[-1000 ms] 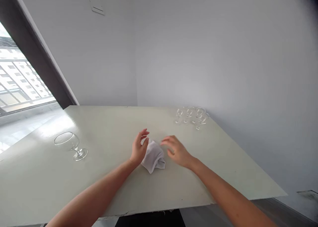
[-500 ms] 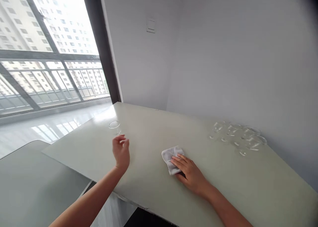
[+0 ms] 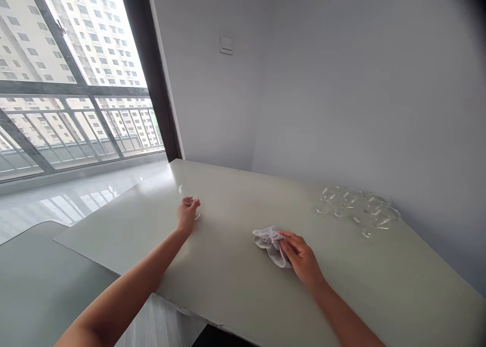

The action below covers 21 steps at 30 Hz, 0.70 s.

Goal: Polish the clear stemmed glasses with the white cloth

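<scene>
The glass (image 3: pixel 190 201) was in the left hand (image 3: pixel 186 214), thumb and fingers wrapped around it, foot showing just right of the hand. Well apart, the cloth (image 3: pixel 269 239) was pinched by its right side in the right hand (image 3: pixel 302 258). Farther right, 4 glasses (image 3: pixel 351 199) were grouped on the bench (image 3: pixel 228 281), near the wall (image 3: pixel 341 84).

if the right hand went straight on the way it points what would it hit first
Past the cloth the right hand holds, probably the wall beyond the far edge of the table; if it slants down, the table first. Height is hard to judge.
</scene>
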Available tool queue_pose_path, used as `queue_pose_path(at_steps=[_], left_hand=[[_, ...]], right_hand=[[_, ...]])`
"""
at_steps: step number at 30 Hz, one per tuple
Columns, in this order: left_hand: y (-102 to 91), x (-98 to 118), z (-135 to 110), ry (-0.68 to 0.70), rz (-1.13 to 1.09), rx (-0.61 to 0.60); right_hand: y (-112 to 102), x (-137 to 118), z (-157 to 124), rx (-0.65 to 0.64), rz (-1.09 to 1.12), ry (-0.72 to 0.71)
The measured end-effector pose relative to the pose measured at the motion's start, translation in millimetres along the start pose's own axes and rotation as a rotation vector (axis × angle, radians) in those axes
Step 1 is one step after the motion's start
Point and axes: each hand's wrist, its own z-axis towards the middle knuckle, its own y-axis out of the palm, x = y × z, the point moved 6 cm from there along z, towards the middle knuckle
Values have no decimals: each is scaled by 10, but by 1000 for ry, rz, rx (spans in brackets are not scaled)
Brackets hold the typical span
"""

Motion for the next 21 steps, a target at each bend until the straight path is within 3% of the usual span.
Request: queue_pose_path(at_steps=[4, 6, 8, 12, 16, 18, 21], left_hand=[[673, 117, -208, 80, 14, -154], [1007, 221, -394, 166, 80, -259], [1296, 315, -619, 290, 221, -364], [1632, 352, -1046, 536, 449, -464], [1734, 272, -1321, 753, 503, -513], [1742, 233, -1383, 831, 532, -519], [1723, 195, -1375, 875, 584, -486]], right_hand=[[-313, 260, 48, 285, 477, 341], [-370, 374, 41, 361, 764, 523], [-412, 402, 41, 426, 968, 604], [-493, 288, 77, 499, 1125, 520], [-458, 84, 146, 465, 1008, 407], [-369, -53, 203, 419, 928, 346], [-138, -298, 303, 231, 792, 236]])
